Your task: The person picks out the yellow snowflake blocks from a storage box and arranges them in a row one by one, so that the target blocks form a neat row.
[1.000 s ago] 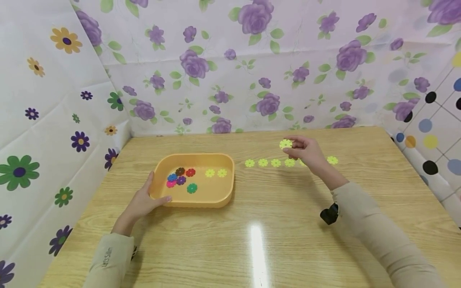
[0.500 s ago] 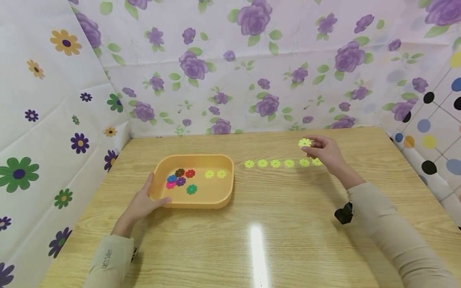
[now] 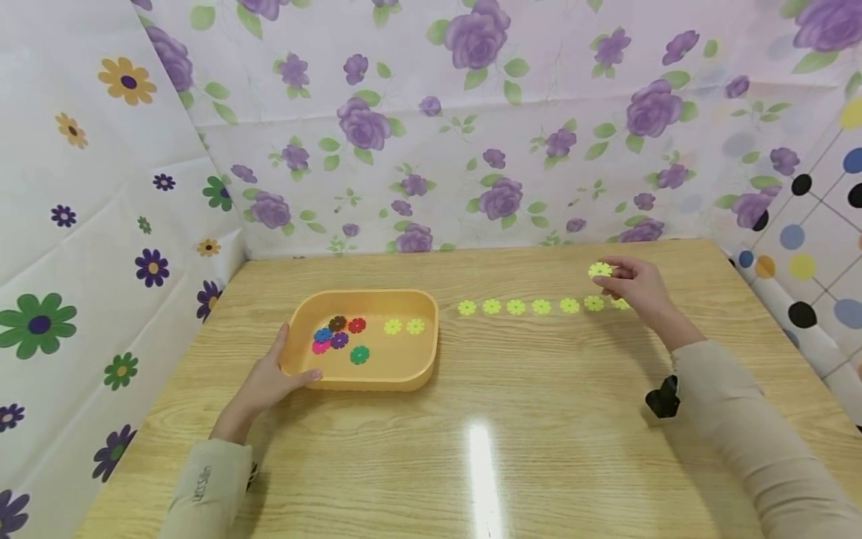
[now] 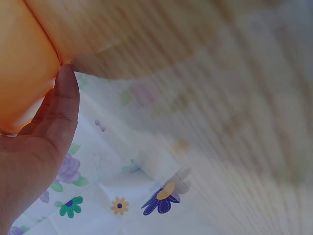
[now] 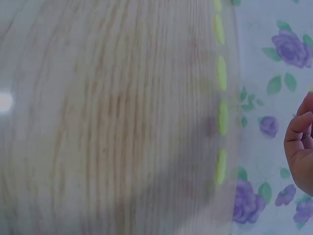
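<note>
My right hand (image 3: 640,290) pinches a yellow-green notched flower disc (image 3: 599,270) between thumb and fingers, raised above the right end of a row of matching discs (image 3: 542,306) on the table. That hand partly covers the row's last disc (image 3: 620,304). My left hand (image 3: 266,378) grips the left end of an orange plastic tray (image 3: 377,382), thumb over the near rim and fingers along the outside. In the left wrist view, the fingers (image 4: 63,107) press against the tray wall (image 4: 24,54). The right wrist view catches only part of the right hand (image 5: 301,147) at its edge.
Inside the tray lie two yellow-green discs (image 3: 404,326), a green disc (image 3: 360,355) and a cluster of brown, red, blue, purple and pink discs (image 3: 340,340). Flower-printed sheets (image 3: 431,150) stand behind and left of the wooden table (image 3: 377,464); a dotted sheet is at right.
The right hand has moved to the right along the row, carrying the flower disc and uncovering discs it hid before. My left hand stays on the tray.
</note>
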The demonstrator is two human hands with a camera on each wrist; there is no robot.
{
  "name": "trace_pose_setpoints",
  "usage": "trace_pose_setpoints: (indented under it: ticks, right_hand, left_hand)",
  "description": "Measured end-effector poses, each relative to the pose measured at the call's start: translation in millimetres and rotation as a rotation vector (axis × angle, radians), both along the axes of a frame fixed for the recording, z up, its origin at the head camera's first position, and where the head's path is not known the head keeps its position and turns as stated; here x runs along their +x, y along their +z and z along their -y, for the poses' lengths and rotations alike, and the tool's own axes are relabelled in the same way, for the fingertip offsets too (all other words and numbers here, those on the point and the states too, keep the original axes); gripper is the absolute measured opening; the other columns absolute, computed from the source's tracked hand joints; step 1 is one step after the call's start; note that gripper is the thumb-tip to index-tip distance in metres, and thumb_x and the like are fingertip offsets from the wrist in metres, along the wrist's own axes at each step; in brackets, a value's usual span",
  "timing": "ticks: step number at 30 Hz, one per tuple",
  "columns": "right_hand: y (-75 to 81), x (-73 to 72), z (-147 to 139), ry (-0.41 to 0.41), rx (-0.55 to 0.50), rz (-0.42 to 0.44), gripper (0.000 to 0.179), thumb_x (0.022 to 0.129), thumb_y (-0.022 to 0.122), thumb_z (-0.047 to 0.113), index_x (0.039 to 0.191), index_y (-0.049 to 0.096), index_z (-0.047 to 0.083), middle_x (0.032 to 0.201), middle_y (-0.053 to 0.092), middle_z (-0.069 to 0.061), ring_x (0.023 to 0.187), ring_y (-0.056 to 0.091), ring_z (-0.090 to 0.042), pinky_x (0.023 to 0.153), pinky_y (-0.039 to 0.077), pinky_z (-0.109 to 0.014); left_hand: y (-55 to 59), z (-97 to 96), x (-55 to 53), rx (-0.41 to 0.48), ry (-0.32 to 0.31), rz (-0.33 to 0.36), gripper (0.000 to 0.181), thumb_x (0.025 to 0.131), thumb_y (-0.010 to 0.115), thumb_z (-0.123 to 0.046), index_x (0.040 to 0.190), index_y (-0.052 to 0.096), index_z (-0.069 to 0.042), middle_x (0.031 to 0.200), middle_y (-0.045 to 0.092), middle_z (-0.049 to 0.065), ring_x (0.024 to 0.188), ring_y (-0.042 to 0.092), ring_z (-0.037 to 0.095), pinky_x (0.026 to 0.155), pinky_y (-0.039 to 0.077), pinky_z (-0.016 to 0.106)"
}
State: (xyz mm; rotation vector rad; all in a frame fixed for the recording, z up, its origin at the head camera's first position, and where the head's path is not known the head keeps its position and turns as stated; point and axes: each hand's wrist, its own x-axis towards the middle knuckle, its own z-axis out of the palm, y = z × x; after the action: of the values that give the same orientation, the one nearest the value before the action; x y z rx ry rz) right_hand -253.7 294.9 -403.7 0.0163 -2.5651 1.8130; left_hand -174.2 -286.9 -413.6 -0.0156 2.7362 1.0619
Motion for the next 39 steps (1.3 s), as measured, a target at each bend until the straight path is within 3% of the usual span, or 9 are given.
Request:
trace_pose_setpoints:
  ticks: [12, 26, 39]
  right_hand:
    - [-17.7, 1.4, -38, -0.026, 0.111, 0.037, 0.062, 0.086, 0.063, 0.026, 0.133, 0.039, -0.008, 0.075, 0.06, 0.004, 0.071, 0.062, -0.013, 0.064, 0.053, -0.028]
    - [-40.6, -3.6, -71, -0.087, 0.265, 0.13, 0.06, 0.087, 0.061, 0.029, 0.131, 0.042, -0.007, 0.081, 0.059, 0.01, 0.069, 0.056, -0.001, 0.06, 0.049, -0.023]
    - [-46.5, -9.8, -80, -0.096, 0.212, 0.251, 0.068, 0.085, 0.065, 0.028, 0.133, 0.036, -0.011, 0.069, 0.063, 0.006, 0.063, 0.06, -0.006, 0.06, 0.053, -0.026]
  left_hand:
    - [0.5, 0.9, 0.3, -0.008, 0.002, 0.004, 0.111, 0.077, 0.069, -0.043, 0.144, -0.013, -0.011, 0.146, 0.006, 0.03, 0.13, 0.015, 0.049, 0.101, 0.017, 0.062]
    - [-2.4, 1.7, 0.1, -0.007, 0.007, 0.005, 0.112, 0.077, 0.069, -0.043, 0.144, -0.013, -0.011, 0.146, 0.005, 0.03, 0.13, 0.014, 0.049, 0.102, 0.016, 0.061]
    - [-0.5, 1.6, -0.6, 0.005, -0.004, -0.006, 0.111, 0.077, 0.07, -0.042, 0.145, -0.012, -0.011, 0.147, 0.005, 0.029, 0.13, 0.015, 0.049, 0.102, 0.016, 0.061]
